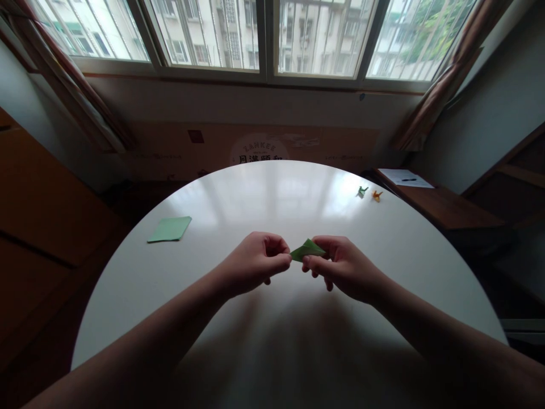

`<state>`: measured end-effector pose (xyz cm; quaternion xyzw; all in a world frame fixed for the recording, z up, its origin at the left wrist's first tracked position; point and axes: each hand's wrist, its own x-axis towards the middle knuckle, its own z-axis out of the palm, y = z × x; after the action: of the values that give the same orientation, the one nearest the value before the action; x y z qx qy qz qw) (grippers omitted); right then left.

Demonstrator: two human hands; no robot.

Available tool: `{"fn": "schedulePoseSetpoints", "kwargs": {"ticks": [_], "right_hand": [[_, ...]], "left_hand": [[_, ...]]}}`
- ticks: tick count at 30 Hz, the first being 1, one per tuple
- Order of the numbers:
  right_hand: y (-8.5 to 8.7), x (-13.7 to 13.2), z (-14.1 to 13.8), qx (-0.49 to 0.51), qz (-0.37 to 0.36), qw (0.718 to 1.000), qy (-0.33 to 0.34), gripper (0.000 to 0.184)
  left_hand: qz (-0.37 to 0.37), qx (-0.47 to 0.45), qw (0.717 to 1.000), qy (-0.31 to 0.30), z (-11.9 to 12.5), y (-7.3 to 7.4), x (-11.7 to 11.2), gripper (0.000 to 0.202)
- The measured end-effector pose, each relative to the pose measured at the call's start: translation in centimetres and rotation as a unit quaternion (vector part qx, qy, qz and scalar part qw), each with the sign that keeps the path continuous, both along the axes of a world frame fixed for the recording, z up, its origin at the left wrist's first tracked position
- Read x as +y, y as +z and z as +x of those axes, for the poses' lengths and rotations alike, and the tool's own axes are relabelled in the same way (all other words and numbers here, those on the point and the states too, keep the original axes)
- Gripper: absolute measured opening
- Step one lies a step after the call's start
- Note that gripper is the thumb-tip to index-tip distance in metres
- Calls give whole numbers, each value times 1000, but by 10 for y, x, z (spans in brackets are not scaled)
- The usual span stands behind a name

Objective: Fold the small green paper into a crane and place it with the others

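Observation:
A small folded piece of green paper (308, 249) is held above the middle of the table, its upper corner pointing away from me. My left hand (259, 258) pinches its left tip between thumb and forefinger. On the other side, my right hand (340, 264) grips the paper's right part, thumb on the near face and fingers partly hidden behind it. The other fingers of my right hand curl below the paper.
A stack of light green paper squares (170, 229) lies at the left of the round white table (272, 187). Two small folded paper figures, one green (362, 192) and one orange (377, 195), stand at the far right. Beyond, a sheet with a pen (409, 180) rests on a brown surface.

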<state>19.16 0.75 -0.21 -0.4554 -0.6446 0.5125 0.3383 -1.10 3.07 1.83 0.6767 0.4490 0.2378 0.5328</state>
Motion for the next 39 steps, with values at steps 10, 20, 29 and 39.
{"fn": "schedulePoseSetpoints", "kwargs": {"ticks": [10, 20, 29, 39], "right_hand": [[2, -1, -2, 2, -14, 1000, -7, 10], [-2, 1, 2, 15, -14, 1000, -11, 13], [-3, 2, -2, 88, -25, 995, -40, 21], [-1, 4, -1, 103, -59, 993, -16, 41]], "left_hand": [[-45, -9, 999, 6, -4, 1, 4, 7], [-65, -22, 997, 30, -7, 4, 6, 9], [-14, -93, 994, 51, 0, -1, 2, 33], [-20, -47, 998, 46, -3, -4, 3, 26]]}}
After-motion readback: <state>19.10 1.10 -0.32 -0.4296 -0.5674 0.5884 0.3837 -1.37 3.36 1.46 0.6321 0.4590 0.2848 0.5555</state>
